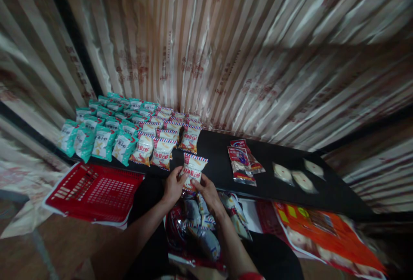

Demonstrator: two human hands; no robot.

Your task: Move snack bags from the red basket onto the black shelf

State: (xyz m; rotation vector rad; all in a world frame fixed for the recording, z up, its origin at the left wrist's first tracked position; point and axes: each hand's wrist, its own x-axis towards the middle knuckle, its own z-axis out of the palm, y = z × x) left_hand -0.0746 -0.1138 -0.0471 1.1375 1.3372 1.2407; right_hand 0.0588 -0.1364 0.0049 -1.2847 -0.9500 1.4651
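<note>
Both hands hold one white snack packet with a red and blue striped top (192, 167) at the front edge of a black shelf (219, 151). My left hand (173, 186) grips its lower left corner with curled fingers. My right hand (207, 190) pinches its lower right edge. Just behind it stand rows of the same red-striped packets (167, 136), and left of those, rows of teal packets (97, 131). Below my hands lies an open bag of more packets (196, 224).
Two red flat packets (241, 159) and three pale round packs (295, 174) lie further right on the shelf. A red plastic basket (93, 192) sits at the lower left. An orange printed bag (322, 232) lies at the lower right. Striped sheeting covers the back.
</note>
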